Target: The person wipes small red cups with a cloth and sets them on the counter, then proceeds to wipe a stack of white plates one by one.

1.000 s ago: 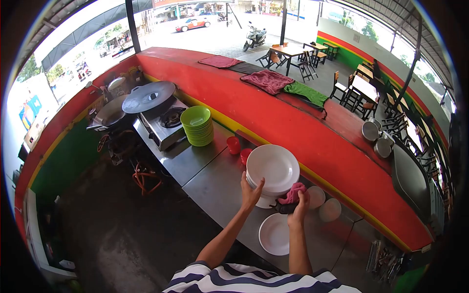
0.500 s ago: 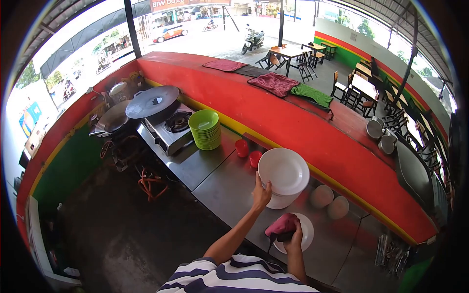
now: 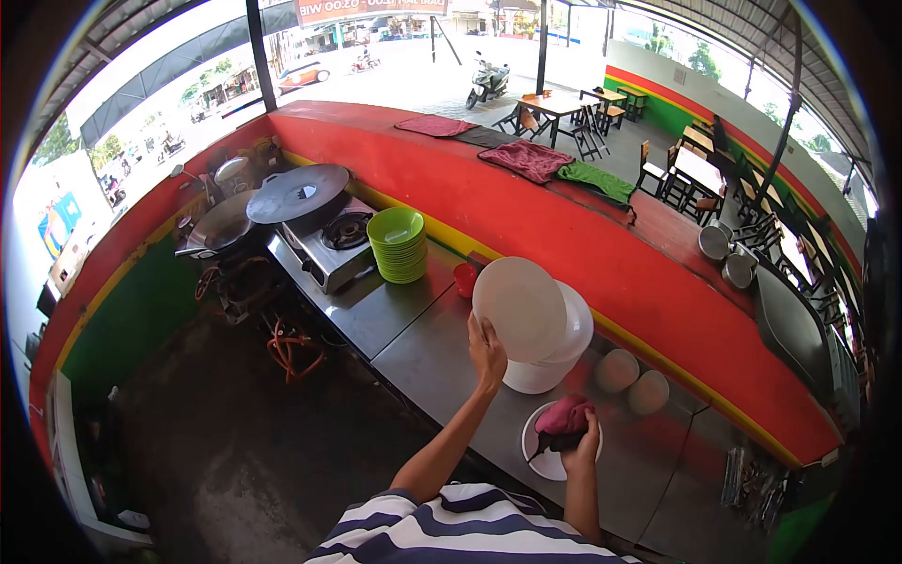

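A white plate (image 3: 520, 310) is gripped at its near left edge by my left hand (image 3: 487, 355), tilted up in front of a stack of white plates (image 3: 537, 378). My right hand (image 3: 583, 444) is closed around a bunched dark red cloth (image 3: 564, 416) with a dark underside. Below that cloth lies another white plate (image 3: 536, 462) on the steel counter (image 3: 442, 376), partly covered by the cloth and hand.
Green bowls (image 3: 398, 246) stand stacked beside a gas stove (image 3: 329, 246) bearing a large wok lid (image 3: 299, 193). A red cup (image 3: 465, 279) is behind the lifted plate. Two round bowls (image 3: 617, 371) sit right of the stack, with cutlery (image 3: 754, 489) farther right. A red wall (image 3: 564, 230) borders the counter.
My left hand has lifted the top plate off the stack and tilted it, moving it up and left. My right hand with the cloth has shifted slightly right and up.
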Demonstrator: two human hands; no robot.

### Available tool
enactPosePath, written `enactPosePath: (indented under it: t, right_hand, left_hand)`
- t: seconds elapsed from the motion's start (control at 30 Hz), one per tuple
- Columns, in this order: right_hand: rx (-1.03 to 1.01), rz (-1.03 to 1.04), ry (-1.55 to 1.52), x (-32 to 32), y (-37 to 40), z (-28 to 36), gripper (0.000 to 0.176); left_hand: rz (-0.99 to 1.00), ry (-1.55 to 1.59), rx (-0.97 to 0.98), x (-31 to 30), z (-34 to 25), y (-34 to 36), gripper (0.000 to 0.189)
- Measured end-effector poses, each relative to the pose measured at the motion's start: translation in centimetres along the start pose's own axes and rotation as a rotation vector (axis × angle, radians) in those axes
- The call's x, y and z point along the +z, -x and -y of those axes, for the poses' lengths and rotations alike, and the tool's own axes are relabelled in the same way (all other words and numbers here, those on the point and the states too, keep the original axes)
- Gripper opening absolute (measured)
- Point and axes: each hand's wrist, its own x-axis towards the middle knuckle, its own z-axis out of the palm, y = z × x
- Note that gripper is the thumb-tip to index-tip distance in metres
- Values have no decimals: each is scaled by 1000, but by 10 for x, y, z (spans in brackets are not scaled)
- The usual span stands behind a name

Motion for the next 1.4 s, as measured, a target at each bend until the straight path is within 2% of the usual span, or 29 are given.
enactPosePath:
  t: [0.07,0.2,0.3,0.4,0.5,0.6,0.73,0.83,0.93,1.03,1.13,1.23,1.33,1.4]
  right_hand:
    - [14,-3,-14,7,2,8,37]
    - [-40,103,-40,46,27,28,45]
    - [-208,354,95,70,51,45,56]
    - [-395,581,451,101,77,65,67]
    - [-684,761,1219,80,48,66,77]
    - [-559,876,1332,64,36,67,81]
    - [-656,690,1433,26,36,81,82]
    - [-464,708,1465,-12,62,89,85]
    - [-310,921,1473,-48,103,93,86]
    - [-320,1192,1301,-82,132,88,85]
    - [-236,1237,1193,-98,149,84,84]
    - [-257,1196,1291,-113,145,90,83]
    - [-276,1006,1404,-124,127,96,85]
    - [-339,875,1372,-130,117,103,86]
  left_hand:
    - [-89,185,-17,-5,-6,-4,37]
    - [-134,231,38,-23,-17,-3,34]
    - [-80,226,-18,-38,-27,25,34]
    - [-22,244,-145,-43,-43,76,38]
    - [3,281,-235,-31,-81,139,44]
    - [77,134,-219,-22,-96,190,47]
    - [-13,89,-225,-18,-107,232,47]
    - [-92,58,-183,-12,-111,261,46]
    - [-145,13,-95,-13,-108,285,44]
    - [-162,15,-171,-21,-102,313,44]
    - [-26,62,-249,-22,-94,347,43]
    - [78,119,-389,-22,-93,371,46]
    - [101,109,-460,-21,-89,397,48]
    - [73,55,-491,-22,-84,415,50]
